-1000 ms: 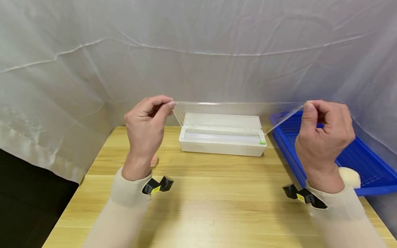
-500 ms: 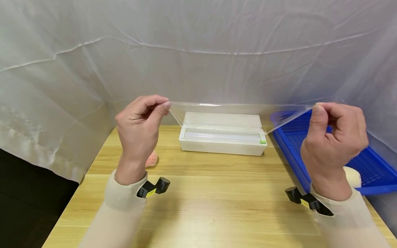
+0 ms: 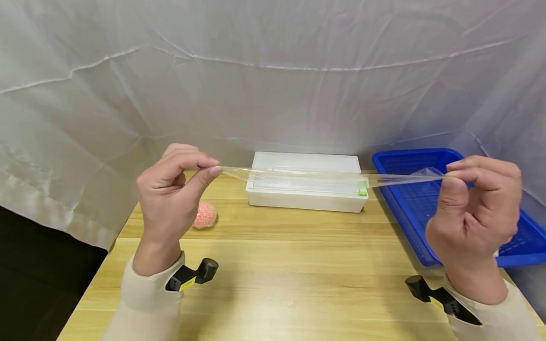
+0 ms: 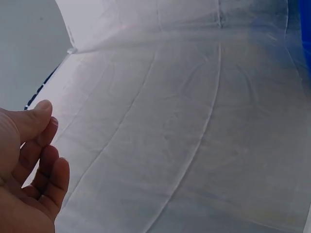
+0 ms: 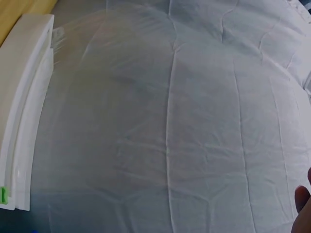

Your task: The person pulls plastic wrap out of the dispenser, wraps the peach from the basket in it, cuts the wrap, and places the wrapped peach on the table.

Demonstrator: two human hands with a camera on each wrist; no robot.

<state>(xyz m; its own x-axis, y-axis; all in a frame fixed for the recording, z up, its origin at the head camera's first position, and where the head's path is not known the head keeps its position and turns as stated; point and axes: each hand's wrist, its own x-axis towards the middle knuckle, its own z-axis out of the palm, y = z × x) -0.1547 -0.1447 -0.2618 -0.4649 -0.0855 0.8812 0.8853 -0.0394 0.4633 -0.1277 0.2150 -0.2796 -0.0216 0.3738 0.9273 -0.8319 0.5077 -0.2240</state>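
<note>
Clear plastic wrap (image 3: 392,180) is stretched between both hands, running over a white wrap dispenser box (image 3: 307,201) whose lid stands raised at the back. My left hand (image 3: 168,194) pinches the wrap's left corner between thumb and index finger. The right corner is pinched by my right hand (image 3: 477,208), in front of the blue basket. A green slide cutter (image 3: 362,187) sits at the dispenser's right end. In the left wrist view, the pinching left hand (image 4: 34,155) shows at the left edge. Only fingertips of the right hand (image 5: 302,208) show in the right wrist view.
A pink speckled ball (image 3: 205,215) lies on the wooden table (image 3: 298,274), just right of my left wrist. At the right stands a blue plastic basket (image 3: 396,227), partly hidden by my right hand. A pale curtain (image 3: 273,94) hangs behind the table.
Both hands have moved apart, and lower toward me, pulling the wrap down over the dispenser. The wrap is now a narrower band. More of the pink ball shows beside my left wrist.
</note>
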